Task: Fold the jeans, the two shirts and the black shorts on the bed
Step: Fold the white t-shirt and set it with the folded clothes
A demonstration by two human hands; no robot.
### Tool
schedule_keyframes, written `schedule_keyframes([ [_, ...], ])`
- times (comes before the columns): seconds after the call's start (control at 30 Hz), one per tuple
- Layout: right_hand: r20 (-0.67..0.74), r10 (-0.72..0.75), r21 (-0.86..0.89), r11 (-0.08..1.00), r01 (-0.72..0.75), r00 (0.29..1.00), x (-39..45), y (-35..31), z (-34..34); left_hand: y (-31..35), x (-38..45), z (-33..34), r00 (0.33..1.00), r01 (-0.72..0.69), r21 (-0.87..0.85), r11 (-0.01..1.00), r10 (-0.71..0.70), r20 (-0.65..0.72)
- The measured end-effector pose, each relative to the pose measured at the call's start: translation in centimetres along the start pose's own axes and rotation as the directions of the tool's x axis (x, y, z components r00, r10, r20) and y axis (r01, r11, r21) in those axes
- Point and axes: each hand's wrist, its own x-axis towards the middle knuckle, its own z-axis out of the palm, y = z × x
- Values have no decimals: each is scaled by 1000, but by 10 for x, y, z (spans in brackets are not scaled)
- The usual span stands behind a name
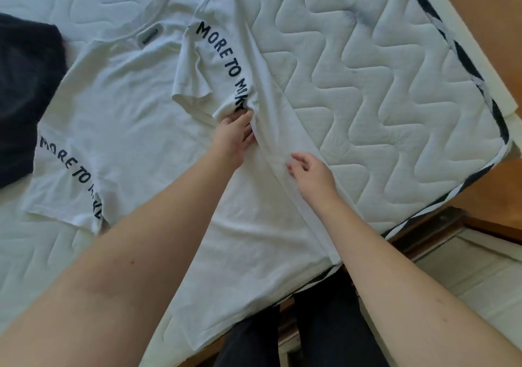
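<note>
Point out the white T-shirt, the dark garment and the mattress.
white T-shirt [127,106]: head view, on its chest panel.
dark garment [25,84]: head view, on its bunched middle.
mattress [367,84]: head view, on bare quilted top.

your left hand [236,135] pinches folded sleeve of white shirt [135,118] on mattress [367,84]; right hand [309,173] hovers open just beside; dark garment [25,95] far left.

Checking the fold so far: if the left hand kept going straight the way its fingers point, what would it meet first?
The left hand already pinches the white shirt at its folded-over sleeve. Going on up the bed, it would likely push into that sleeve first; depth is hard to judge.
</note>
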Motion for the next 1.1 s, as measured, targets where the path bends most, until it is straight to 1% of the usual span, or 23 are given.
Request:
schedule_keyframes([
  [0.03, -10, -8, -7, 1000, 8, 1000, 4, -10, 2, 2, 4, -2, 1000, 9, -45, 999, -9, 10],
  [0.07, -8, -25, -12, 1000, 25, 1000, 8, -20, 3, 5, 3, -2, 1000, 13, -41, 999, -13, 4],
  [0.1, -1, -47, -22, 999, 47, 999, 12, -31, 5, 8, 2, -2, 1000, 5, 21, 1000, -4, -21],
  [0.13, 6, -65, -31, 997, 65, 998, 18, -41, 6, 12, -1, -2, 997, -21, 137, 990, 30, -65],
  [0.17, 14, -82, -31, 996, 83, 997, 24, -50, 8, 16, -4, -3, 990, -67, 264, 962, 98, -105],
  [0.23, 42, -104, -34, 994, 105, 994, 34, -66, 15, 23, -10, -12, 944, -193, 482, 855, 296, -147],
  [0.3, 65, -128, -57, 990, 132, 990, 41, -77, 22, 32, -15, -21, 888, -287, 612, 736, 445, -118],
  [0.37, 74, -156, -105, 981, 163, 985, 44, -87, 28, 45, -11, -26, 835, -332, 711, 620, 544, -84],
  [0.43, 74, -222, -188, 954, 232, 972, 48, -95, 32, 62, 0, -25, 775, -367, 774, 517, 630, -53],
  [0.47, 79, -259, -243, 931, 270, 963, 51, -96, 35, 72, 9, -23, 738, -398, 785, 475, 674, -34],
  [0.53, 98, -320, -355, 873, 334, 942, 56, -97, 38, 89, 32, -17, 647, -436, 832, 343, 762, 26],
  [0.57, 109, -345, -400, 844, 359, 932, 58, -98, 40, 98, 45, -14, 634, -410, 873, 263, 771, 66],
  [0.6, 118, -365, -443, 813, 378, 924, 60, -98, 41, 109, 55, -9, 649, -360, 914, 187, 754, 101],
  [0.63, 130, -373, -488, 783, 386, 919, 62, -100, 43, 118, 65, -4, 684, -301, 944, 132, 719, 118],
  [0.67, 144, -367, -536, 751, 384, 919, 64, -102, 45, 127, 75, 1, 732, -246, 962, 116, 673, 107],
  [0.7, 157, -351, -585, 720, 373, 923, 65, -103, 46, 137, 84, 4, 782, -187, 972, 142, 620, 60],
  [0.73, 162, -330, -631, 690, 355, 930, 67, -104, 49, 145, 93, 5, 821, -127, 973, 193, 571, -6],
  [0.8, 152, -298, -695, 646, 316, 942, 68, -106, 53, 162, 108, 4, 867, -51, 948, 313, 486, -114],
  [0.83, 140, -293, -701, 645, 304, 946, 69, -107, 54, 169, 113, 3, 883, -41, 932, 360, 449, -134],
  [0.87, 125, -292, -695, 656, 294, 948, 70, -107, 56, 174, 117, 1, 898, -52, 925, 377, 423, -122],
  [0.97, 99, -265, -707, 660, 255, 959, 74, -110, 56, 186, 119, -4, 909, -144, 933, 331, 416, -7],
  [1.03, 101, -273, -712, 652, 261, 957, 76, -112, 53, 193, 117, -11, 900, -193, 917, 349, 435, 24],
  [1.1, 99, -319, -673, 676, 299, 943, 76, -115, 50, 200, 116, -18, 878, -224, 912, 344, 477, 37],
])
